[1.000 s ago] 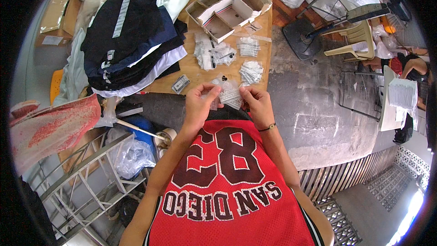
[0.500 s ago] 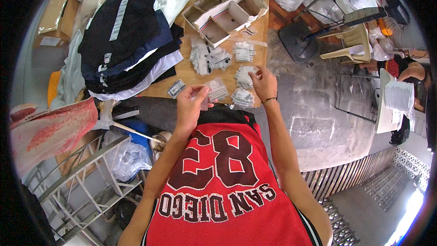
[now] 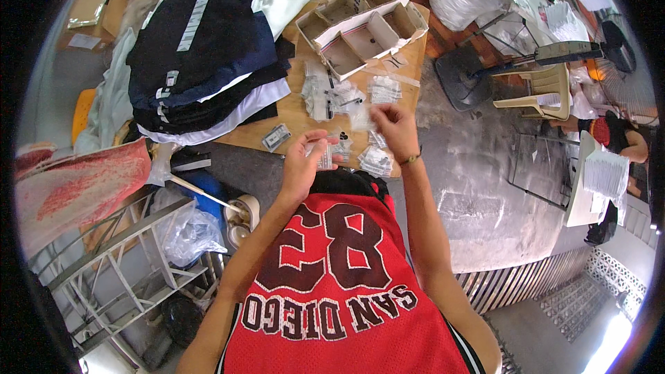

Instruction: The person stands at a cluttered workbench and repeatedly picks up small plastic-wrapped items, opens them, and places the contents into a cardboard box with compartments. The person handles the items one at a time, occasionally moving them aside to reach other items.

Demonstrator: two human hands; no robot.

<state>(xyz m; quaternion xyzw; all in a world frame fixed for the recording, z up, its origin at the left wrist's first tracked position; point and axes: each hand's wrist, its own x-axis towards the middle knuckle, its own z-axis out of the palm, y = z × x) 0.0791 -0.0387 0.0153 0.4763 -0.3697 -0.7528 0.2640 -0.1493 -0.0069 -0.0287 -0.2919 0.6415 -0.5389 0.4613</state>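
Note:
My left hand (image 3: 305, 165) is closed around a small clear plastic packet (image 3: 324, 158) with pale print, just over the table's near edge. To its right, my right hand (image 3: 397, 134) pinches another thin clear packet (image 3: 361, 119) between thumb and fingertips, above the wooden table (image 3: 407, 45). Under and beside my right hand lie piles of similar packets: one pile (image 3: 376, 162) at the near edge and one (image 3: 384, 89) farther back. A looser heap of clear packets (image 3: 318, 93) sits left of these. A single grey-and-white packet (image 3: 276, 137) lies left of my left hand.
A divided cardboard box (image 3: 377, 34) stands at the table's back. Folded dark and white garments (image 3: 201, 48) are stacked on the left. Right of the table are a black pedestal fan (image 3: 465, 73) and a beige plastic chair (image 3: 554, 90). A metal ladder-like frame (image 3: 125, 256) is at lower left.
My right hand has drawn a clear packet from a pile and brought it leftward. My left hand keeps its packet, now turned more face up. The whole view has shifted slightly.

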